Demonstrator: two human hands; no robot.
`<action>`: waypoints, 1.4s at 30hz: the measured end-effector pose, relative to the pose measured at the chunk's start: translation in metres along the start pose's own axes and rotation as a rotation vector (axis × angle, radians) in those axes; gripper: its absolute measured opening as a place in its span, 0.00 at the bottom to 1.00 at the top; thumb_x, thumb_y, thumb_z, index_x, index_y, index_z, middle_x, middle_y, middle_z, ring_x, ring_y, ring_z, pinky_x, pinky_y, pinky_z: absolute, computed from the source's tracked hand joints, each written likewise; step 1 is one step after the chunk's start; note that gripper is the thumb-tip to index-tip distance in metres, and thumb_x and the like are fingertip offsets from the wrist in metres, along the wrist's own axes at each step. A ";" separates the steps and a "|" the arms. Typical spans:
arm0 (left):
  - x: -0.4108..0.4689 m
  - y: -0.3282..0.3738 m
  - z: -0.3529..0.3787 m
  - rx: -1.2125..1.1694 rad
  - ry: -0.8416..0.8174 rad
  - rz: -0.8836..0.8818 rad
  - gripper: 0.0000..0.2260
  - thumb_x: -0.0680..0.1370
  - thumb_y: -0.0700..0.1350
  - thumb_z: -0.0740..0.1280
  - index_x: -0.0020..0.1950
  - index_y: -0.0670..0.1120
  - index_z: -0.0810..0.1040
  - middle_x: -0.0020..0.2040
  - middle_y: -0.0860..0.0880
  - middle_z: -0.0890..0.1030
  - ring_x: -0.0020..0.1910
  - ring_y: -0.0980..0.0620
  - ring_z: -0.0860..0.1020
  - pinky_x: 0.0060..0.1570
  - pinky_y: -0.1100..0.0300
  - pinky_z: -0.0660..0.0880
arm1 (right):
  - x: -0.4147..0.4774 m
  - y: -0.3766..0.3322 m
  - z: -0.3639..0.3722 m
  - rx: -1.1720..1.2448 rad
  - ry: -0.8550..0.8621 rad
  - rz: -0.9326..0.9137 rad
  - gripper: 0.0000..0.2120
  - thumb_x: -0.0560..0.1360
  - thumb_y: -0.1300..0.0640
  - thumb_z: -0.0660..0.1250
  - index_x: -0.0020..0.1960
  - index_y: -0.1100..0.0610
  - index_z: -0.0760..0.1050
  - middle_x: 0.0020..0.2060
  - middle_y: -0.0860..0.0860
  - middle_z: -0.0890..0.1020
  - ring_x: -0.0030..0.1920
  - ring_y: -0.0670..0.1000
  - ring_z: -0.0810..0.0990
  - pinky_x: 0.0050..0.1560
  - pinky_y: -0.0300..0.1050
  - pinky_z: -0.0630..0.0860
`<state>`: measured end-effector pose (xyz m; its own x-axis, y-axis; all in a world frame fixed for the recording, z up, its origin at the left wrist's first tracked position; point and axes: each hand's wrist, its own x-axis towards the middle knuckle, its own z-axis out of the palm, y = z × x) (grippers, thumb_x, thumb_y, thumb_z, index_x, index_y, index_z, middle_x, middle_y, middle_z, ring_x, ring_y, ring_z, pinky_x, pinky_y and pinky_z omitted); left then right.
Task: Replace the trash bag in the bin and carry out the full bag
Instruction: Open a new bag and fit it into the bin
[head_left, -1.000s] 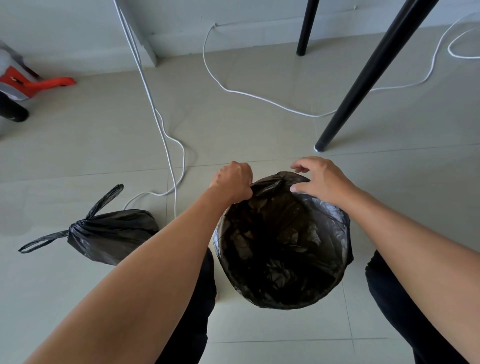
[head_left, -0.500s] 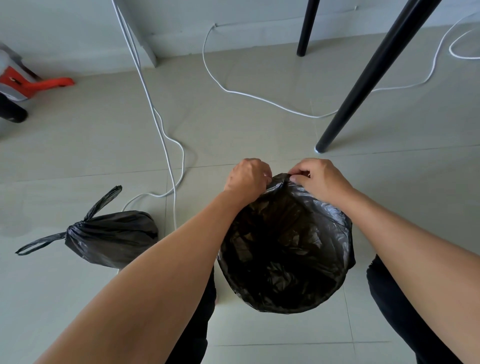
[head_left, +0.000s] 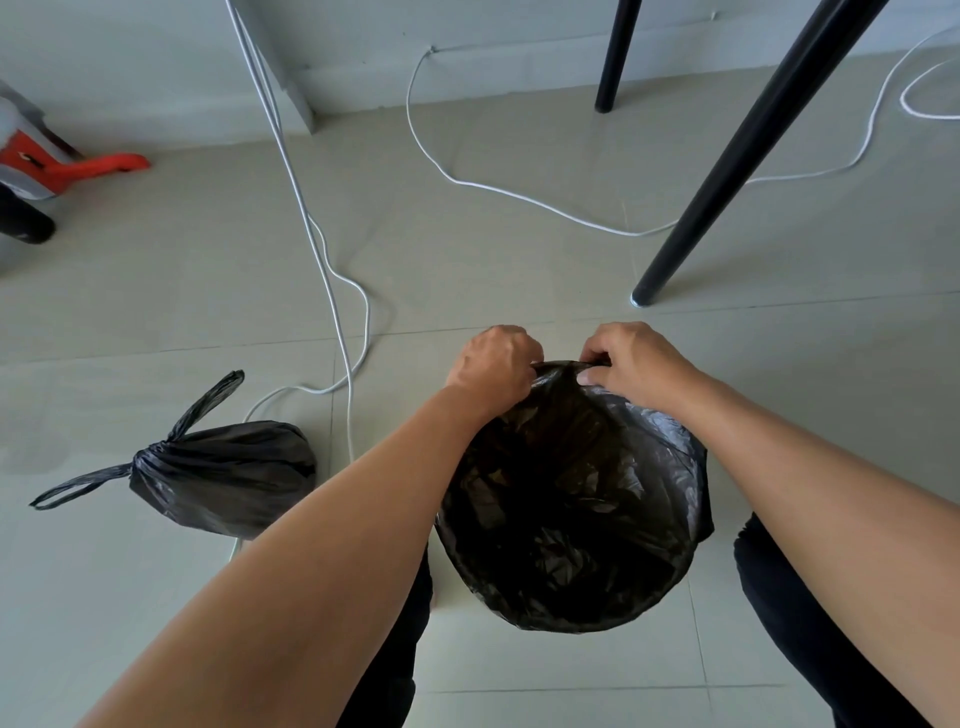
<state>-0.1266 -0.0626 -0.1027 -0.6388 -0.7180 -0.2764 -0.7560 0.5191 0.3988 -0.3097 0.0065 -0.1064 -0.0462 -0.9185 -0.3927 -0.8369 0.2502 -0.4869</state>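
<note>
A fresh black trash bag (head_left: 571, 499) lines a round bin on the floor between my knees; the bag covers the bin's rim and walls. At the far edge of the bag, my left hand (head_left: 493, 366) and my right hand (head_left: 631, 364) sit close together, each pinching a bunched fold of the black plastic. To the left on the tiles lies the full black bag (head_left: 228, 475), tied shut with two loop handles sticking out.
White cables (head_left: 332, 291) snake over the tiled floor beyond the bin and left of it. Two black table legs (head_left: 727, 171) stand ahead to the right. A red and white appliance (head_left: 47, 166) lies at the far left by the wall.
Both hands have come together at the far rim of the bag, gathering its edge between them. The full bag has not moved.
</note>
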 end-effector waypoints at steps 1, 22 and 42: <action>0.000 -0.001 0.000 0.005 -0.009 -0.017 0.10 0.75 0.40 0.66 0.52 0.48 0.84 0.50 0.47 0.81 0.51 0.44 0.79 0.43 0.58 0.70 | -0.001 0.000 0.000 -0.002 0.002 0.009 0.06 0.73 0.53 0.72 0.46 0.54 0.82 0.43 0.50 0.80 0.43 0.52 0.79 0.45 0.49 0.77; -0.005 -0.008 -0.021 -0.030 -0.107 -0.181 0.11 0.71 0.47 0.73 0.53 0.48 0.81 0.50 0.50 0.80 0.47 0.48 0.78 0.42 0.58 0.71 | -0.016 0.012 -0.010 0.209 0.184 -0.002 0.21 0.67 0.55 0.78 0.58 0.54 0.78 0.51 0.48 0.80 0.52 0.47 0.77 0.50 0.40 0.71; 0.007 0.009 -0.001 -0.132 0.046 -0.048 0.07 0.76 0.42 0.66 0.49 0.51 0.83 0.47 0.49 0.82 0.46 0.46 0.79 0.41 0.58 0.72 | 0.002 0.005 -0.008 0.163 0.102 -0.012 0.06 0.75 0.59 0.68 0.45 0.48 0.80 0.39 0.44 0.81 0.39 0.42 0.78 0.37 0.35 0.71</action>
<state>-0.1381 -0.0634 -0.0998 -0.5931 -0.7627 -0.2582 -0.7579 0.4206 0.4986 -0.3183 0.0039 -0.1037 -0.0992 -0.9459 -0.3089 -0.7389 0.2779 -0.6138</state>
